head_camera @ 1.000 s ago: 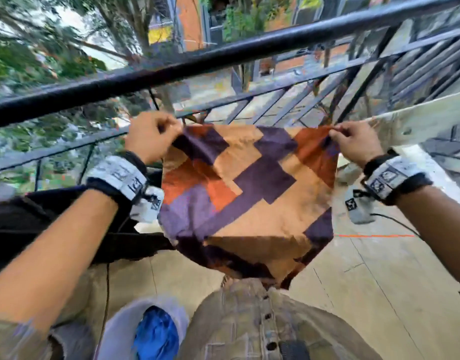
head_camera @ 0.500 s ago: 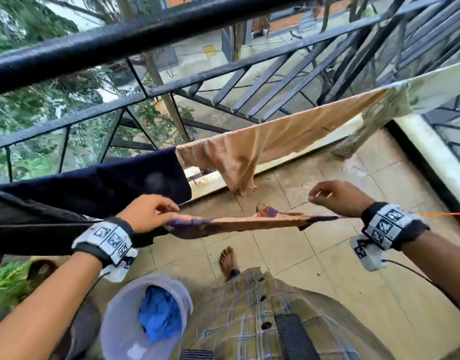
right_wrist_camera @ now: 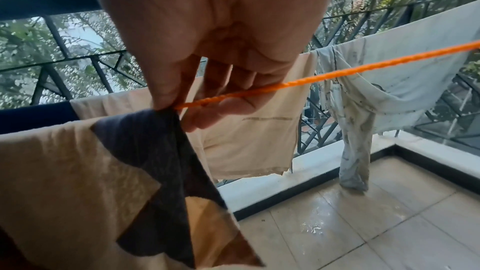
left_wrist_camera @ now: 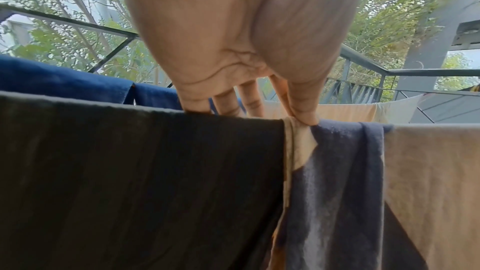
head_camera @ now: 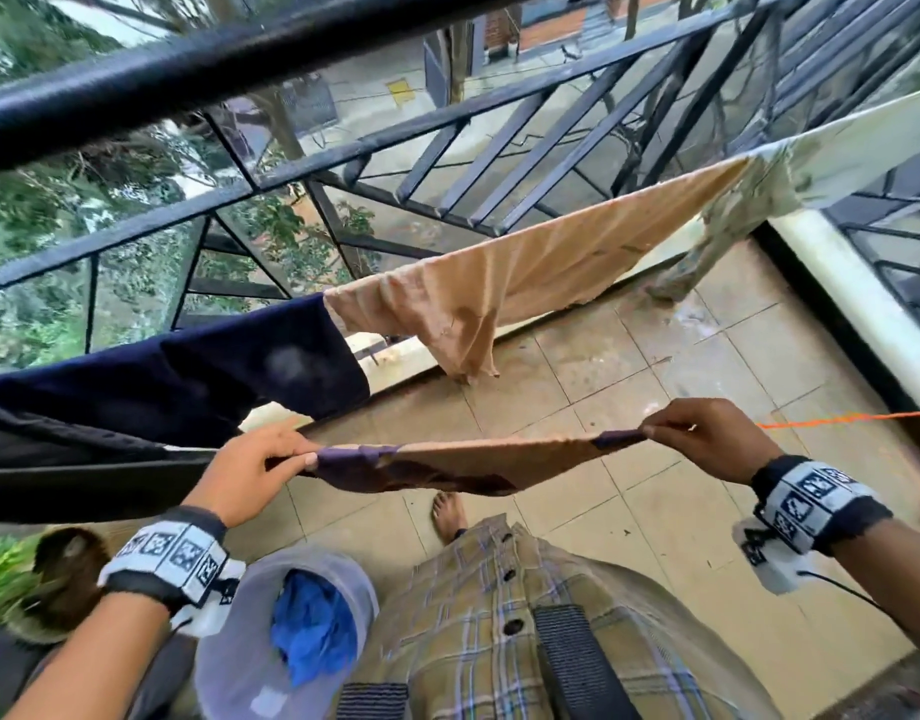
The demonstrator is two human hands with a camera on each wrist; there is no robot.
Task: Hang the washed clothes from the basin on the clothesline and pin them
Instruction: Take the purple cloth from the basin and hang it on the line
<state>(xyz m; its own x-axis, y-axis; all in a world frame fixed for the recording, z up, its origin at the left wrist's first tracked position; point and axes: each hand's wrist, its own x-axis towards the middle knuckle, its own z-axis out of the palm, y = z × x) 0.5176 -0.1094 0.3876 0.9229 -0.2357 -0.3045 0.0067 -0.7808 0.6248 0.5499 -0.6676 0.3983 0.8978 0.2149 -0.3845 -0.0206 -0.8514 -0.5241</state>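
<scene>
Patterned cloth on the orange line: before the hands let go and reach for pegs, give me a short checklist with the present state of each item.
1. Patterned cloth draped over the orange clothesline: ok, it hangs on both sides.
2. Left hand pinches the left top corner: ok.
3. Right hand pinches the right top corner at the line: ok.
4. Top edge spread flat between the hands: ok, only a small fold near the left corner.
5. Room beside the black garment: not ok, the edges meet or overlap.
6. Pegs within reach: cannot tell, none in view.
</scene>
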